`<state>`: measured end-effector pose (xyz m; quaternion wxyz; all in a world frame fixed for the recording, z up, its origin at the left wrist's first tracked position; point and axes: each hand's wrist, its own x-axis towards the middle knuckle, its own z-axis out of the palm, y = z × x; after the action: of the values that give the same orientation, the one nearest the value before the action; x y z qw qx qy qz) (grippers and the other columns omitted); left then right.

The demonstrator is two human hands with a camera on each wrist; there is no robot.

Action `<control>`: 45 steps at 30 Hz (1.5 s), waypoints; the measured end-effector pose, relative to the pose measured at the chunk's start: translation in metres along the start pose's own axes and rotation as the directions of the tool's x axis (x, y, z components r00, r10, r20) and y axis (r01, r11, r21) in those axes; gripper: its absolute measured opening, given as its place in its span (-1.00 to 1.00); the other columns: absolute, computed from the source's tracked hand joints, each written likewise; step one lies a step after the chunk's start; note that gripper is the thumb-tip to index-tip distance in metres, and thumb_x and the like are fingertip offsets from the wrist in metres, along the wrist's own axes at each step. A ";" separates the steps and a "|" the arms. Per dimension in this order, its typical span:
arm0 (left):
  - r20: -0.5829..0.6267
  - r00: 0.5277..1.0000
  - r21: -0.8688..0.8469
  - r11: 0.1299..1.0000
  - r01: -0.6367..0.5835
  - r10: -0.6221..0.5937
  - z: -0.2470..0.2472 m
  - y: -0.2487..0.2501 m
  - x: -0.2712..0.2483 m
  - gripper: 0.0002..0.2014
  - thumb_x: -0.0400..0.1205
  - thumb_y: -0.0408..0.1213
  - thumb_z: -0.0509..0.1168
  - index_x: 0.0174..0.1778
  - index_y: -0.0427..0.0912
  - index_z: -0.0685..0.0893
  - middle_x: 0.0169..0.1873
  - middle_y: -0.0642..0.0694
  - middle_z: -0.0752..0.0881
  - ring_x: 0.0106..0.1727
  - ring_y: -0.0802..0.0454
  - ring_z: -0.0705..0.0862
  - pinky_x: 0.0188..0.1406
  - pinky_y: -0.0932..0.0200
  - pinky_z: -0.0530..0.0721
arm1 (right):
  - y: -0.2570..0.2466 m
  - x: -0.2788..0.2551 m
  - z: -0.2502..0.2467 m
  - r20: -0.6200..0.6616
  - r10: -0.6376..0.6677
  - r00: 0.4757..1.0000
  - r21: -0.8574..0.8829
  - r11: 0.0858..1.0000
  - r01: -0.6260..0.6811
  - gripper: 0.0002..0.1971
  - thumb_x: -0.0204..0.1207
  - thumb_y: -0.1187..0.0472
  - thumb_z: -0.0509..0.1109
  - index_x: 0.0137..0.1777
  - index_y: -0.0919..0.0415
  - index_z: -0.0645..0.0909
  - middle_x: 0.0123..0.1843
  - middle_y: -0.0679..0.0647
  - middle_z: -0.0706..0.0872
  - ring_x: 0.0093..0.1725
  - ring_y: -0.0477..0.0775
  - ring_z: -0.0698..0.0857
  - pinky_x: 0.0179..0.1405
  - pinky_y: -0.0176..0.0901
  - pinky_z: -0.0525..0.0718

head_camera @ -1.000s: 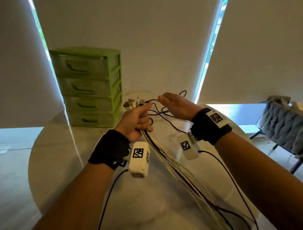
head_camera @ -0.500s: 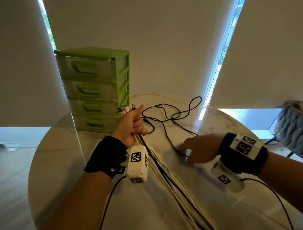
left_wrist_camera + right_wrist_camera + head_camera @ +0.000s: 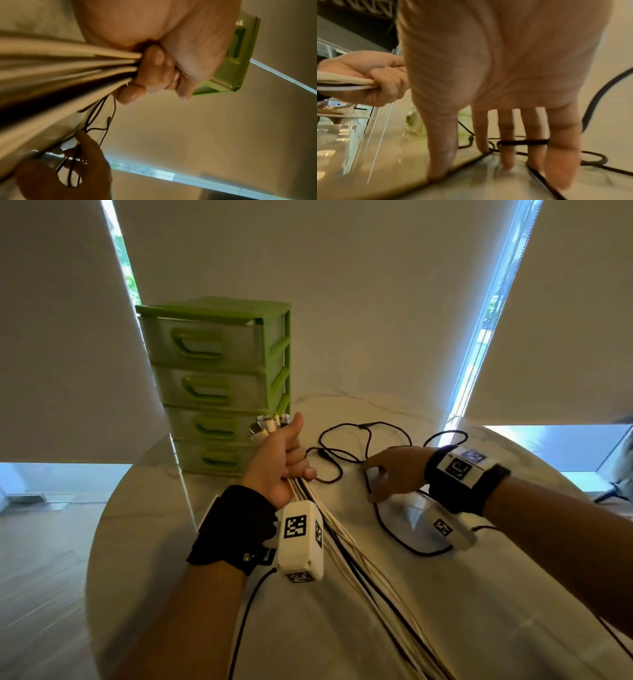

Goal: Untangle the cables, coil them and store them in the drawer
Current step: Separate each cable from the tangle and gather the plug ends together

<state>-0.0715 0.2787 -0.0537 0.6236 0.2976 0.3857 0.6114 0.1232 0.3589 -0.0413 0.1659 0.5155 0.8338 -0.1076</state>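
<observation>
The drawer unit (image 3: 219, 385) stands at 11 o'clock on the surface (image 3: 144, 542), all four drawers closed. The left hand (image 3: 279, 463), gripping the cable bundle (image 3: 363, 570), hovers directly in front of the lower drawers and obstructs access there. The bundle runs toward 5 o'clock across the middle of the surface. The loose black cable (image 3: 356, 440) sprawls in loops from 12 to 2 o'clock; the right hand (image 3: 394, 470) rests fingers-down on it. Bare surface lies at 8 to 9 o'clock.
</observation>
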 end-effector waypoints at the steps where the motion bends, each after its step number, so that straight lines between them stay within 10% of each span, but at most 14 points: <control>1: -0.016 1.000 -0.012 1.000 0.001 -0.002 -0.002 0.000 0.001 -0.47 0.69 0.02 0.22 -0.53 -0.05 0.17 -0.77 0.08 0.13 -0.76 0.16 0.13 -0.64 0.27 0.38 | 0.001 0.001 -0.001 0.018 -0.019 1.000 -0.049 0.999 0.020 -0.36 0.45 -0.02 0.51 0.52 -0.04 0.43 0.45 0.05 0.52 0.32 0.07 0.54 0.42 0.04 0.51; 6: -0.075 0.997 -0.033 0.999 0.016 -0.018 -0.007 -0.004 0.006 -0.46 0.67 0.09 0.22 -0.53 -0.05 0.18 -0.78 0.07 0.15 -0.77 0.16 0.12 -0.63 0.27 0.35 | 0.019 -0.011 -0.019 0.275 0.062 0.959 -0.144 0.989 -0.022 -0.69 0.45 0.31 0.47 0.12 -0.06 0.61 -0.15 -0.18 0.51 -0.25 -0.12 0.51 -0.15 -0.21 0.61; 12: -0.066 0.998 -0.025 0.999 0.022 -0.024 -0.006 -0.006 0.009 -0.47 0.67 0.08 0.23 -0.53 -0.04 0.20 -0.78 0.08 0.16 -0.75 0.17 0.13 -0.58 0.24 0.32 | 0.009 -0.020 -0.023 -0.101 -0.049 0.994 -0.086 0.995 0.041 -0.94 0.57 0.08 0.38 -0.13 -0.04 0.64 -0.10 -0.13 0.64 -0.05 -0.04 0.57 0.09 -0.16 0.51; 16: -0.064 0.998 -0.025 0.999 0.025 -0.027 -0.007 -0.007 0.008 -0.47 0.68 0.07 0.22 -0.53 -0.04 0.20 -0.78 0.08 0.16 -0.76 0.17 0.13 -0.58 0.24 0.32 | -0.018 0.001 -0.004 0.041 -0.005 0.999 0.022 1.000 0.004 -0.65 0.57 -0.13 0.35 -0.12 0.18 0.71 -0.23 -0.01 0.75 -0.24 -0.04 0.68 -0.08 -0.17 0.63; 23: -0.054 0.999 -0.013 1.000 -0.003 0.002 -0.002 -0.010 0.010 -0.50 0.68 0.09 0.21 -0.52 -0.08 0.32 -0.77 0.08 0.16 -0.75 0.17 0.13 -0.63 0.26 0.33 | -0.012 0.016 -0.002 0.030 0.077 0.997 0.073 0.994 -0.079 -0.83 0.47 0.17 0.47 -0.23 0.29 0.74 -0.43 0.02 0.69 -0.37 -0.04 0.63 -0.23 -0.25 0.60; 31: 0.124 0.992 0.104 0.994 0.025 -0.038 0.012 -0.015 0.002 -0.69 0.69 -0.02 0.22 0.13 -0.17 0.67 -0.74 0.11 0.11 -0.74 0.21 0.10 -0.67 0.30 0.29 | -0.022 -0.031 -0.019 -0.174 0.035 0.984 0.280 0.960 0.016 -0.89 0.48 0.11 0.44 -0.19 0.13 0.70 -0.38 -0.01 0.77 -0.38 -0.07 0.69 -0.32 -0.21 0.67; 40: 0.068 0.997 0.417 0.909 0.012 -0.045 0.034 -0.033 -0.007 -0.67 0.61 -0.28 0.36 0.27 -0.31 0.64 -0.72 0.13 0.15 -0.71 0.19 0.10 -0.61 0.26 0.21 | -0.009 -0.083 -0.054 -0.596 -0.072 0.799 0.696 0.449 0.560 -0.84 0.61 0.38 0.32 -0.11 0.12 0.65 -0.16 0.08 0.74 -0.27 0.02 0.79 -0.32 -0.19 0.71; 45: 0.002 0.999 0.228 0.973 0.040 -0.042 0.028 -0.033 0.000 -0.84 0.66 -0.21 0.29 0.10 -0.18 0.59 -0.72 0.11 0.13 -0.72 0.17 0.09 -0.66 0.29 0.25 | 0.002 -0.081 -0.053 -0.694 0.025 0.720 0.700 0.256 0.666 -0.81 0.58 0.41 0.34 -0.02 0.09 0.66 -0.13 0.06 0.80 -0.29 -0.02 0.74 -0.34 -0.19 0.65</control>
<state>-0.0303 0.2792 -0.0672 0.5992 0.3612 0.4573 0.5490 0.1497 0.3112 0.0390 -0.4485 0.3217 0.7125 -0.4332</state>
